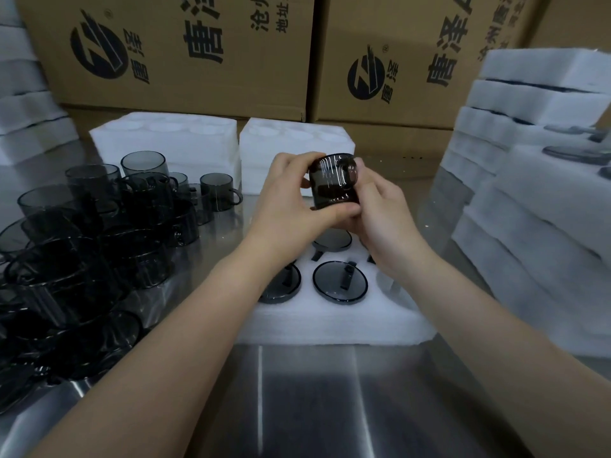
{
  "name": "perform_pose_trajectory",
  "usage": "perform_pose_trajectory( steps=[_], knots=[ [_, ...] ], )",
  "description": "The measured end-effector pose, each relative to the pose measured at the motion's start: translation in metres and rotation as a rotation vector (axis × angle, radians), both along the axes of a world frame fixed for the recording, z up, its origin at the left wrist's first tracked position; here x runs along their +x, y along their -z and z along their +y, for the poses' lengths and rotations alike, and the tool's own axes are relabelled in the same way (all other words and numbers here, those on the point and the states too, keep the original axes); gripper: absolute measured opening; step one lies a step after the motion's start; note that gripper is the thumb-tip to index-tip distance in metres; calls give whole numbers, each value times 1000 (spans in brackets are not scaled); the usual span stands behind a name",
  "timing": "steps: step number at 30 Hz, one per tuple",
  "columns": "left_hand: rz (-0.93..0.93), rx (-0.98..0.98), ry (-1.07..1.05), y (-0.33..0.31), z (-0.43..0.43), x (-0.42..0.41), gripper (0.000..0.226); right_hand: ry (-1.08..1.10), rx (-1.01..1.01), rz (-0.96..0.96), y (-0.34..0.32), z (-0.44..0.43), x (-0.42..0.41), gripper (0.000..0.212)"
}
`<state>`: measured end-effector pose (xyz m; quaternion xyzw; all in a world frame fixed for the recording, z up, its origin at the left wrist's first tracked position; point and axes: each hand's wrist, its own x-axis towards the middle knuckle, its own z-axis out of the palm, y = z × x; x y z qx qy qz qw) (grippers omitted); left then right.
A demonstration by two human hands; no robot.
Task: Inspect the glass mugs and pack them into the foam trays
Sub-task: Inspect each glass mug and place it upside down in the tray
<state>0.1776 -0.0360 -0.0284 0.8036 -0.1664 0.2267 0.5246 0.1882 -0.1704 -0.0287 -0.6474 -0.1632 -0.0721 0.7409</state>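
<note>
I hold one smoky grey glass mug (pixel 332 180) up in front of me, tilted on its side above the foam tray (pixel 330 320). My left hand (pixel 291 196) grips it from the left with the thumb underneath. My right hand (pixel 377 209) grips it from the right, fingers curled round its far side. Below my hands the white tray holds several mugs set upside down in its holes, among them one packed mug (pixel 340 282) near the front. A hole at the tray's right front looks unfilled.
A crowd of loose grey mugs (pixel 99 233) stands on the steel table (pixel 314 401) at the left. Two stacks of unfilled foam trays (pixel 172 140) sit behind. Tall foam stacks (pixel 535 180) rise at the right, some holding mugs. Cardboard boxes (pixel 172 51) wall the back.
</note>
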Motion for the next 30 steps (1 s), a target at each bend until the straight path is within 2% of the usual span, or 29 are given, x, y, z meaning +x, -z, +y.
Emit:
perform_pose_trajectory(
  steps=[3,8,10,12,14,17,20,24,30],
  knots=[
    [-50,9,-66,-1,-1,-1,53,38,37,28,-2,0,0,38],
    [-47,-60,-17,-2,2,-3,52,-2,152,93,-4,-6,0,38],
    [-46,-91,-8,-2,3,-3,54,-113,232,177,-5,-6,1,42],
    [-25,-131,26,-2,4,-2,56,-300,268,292,-6,-5,1,55],
    [3,-189,99,-2,4,-1,56,-440,257,324,-6,-4,0,67],
    [32,-169,141,-1,2,-1,68,-353,226,273,-5,-5,2,58],
    [1,-108,91,-2,2,-4,80,-213,172,227,-4,-4,3,56],
    [-69,-57,54,-5,2,-10,61,-131,127,183,-2,-2,1,52],
    [-58,-65,116,-5,2,-9,58,-51,243,224,-5,-7,3,40]
  ],
)
